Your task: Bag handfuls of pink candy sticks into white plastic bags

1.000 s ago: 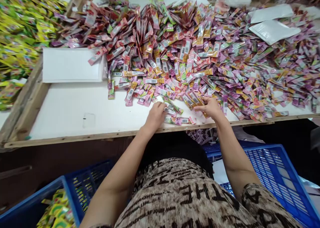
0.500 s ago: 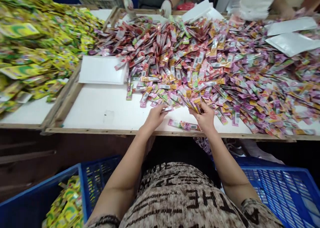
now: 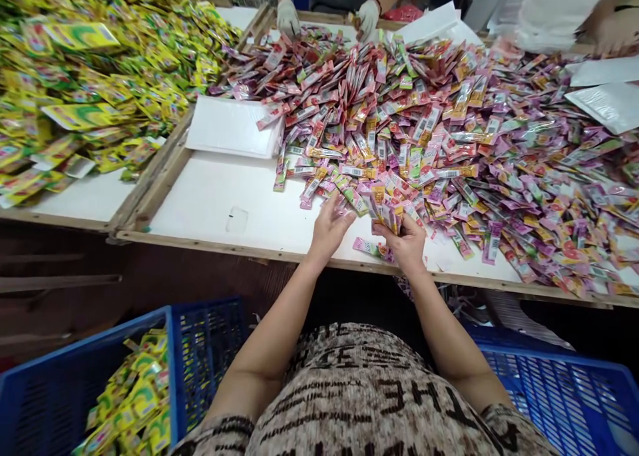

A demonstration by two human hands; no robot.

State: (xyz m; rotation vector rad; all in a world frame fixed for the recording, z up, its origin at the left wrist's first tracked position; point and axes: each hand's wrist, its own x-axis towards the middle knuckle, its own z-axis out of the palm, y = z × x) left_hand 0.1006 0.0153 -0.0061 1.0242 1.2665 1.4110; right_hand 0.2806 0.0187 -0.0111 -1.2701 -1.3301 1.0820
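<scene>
my right hand (image 3: 409, 243) pinches a small bundle of stick sachets (image 3: 383, 211) between thumb and fingers, ends sticking up past the grip. probably held low like that to keep them bunched with one hand.

my left hand (image 3: 328, 235) is spread, fingers apart at the near edge of the sachet pile (image 3: 429, 123). no clear grip; can't tell if it touches the green-pink sachet (image 3: 353, 200) just beyond.

loose sachets (image 3: 366, 245) lie on the tabletop (image 3: 194, 193) near the front wooden rim (image 3: 239, 248), partly behind my right hand, so count unclear.

white stack (image 3: 227, 124) sits flat beside the pile, sachets overlapping its corner. wooden divider (image 3: 154, 178) likely there so yellow packets (image 3: 80, 76) don't mix in.

left blue crate (image 3: 84, 363) holds yellow packets too; right blue crate (image 3: 564, 389) is cut off, contents unclear. far side: co-worker's gloved hands (image 3: 287, 18), item in one too small to identify.
</scene>
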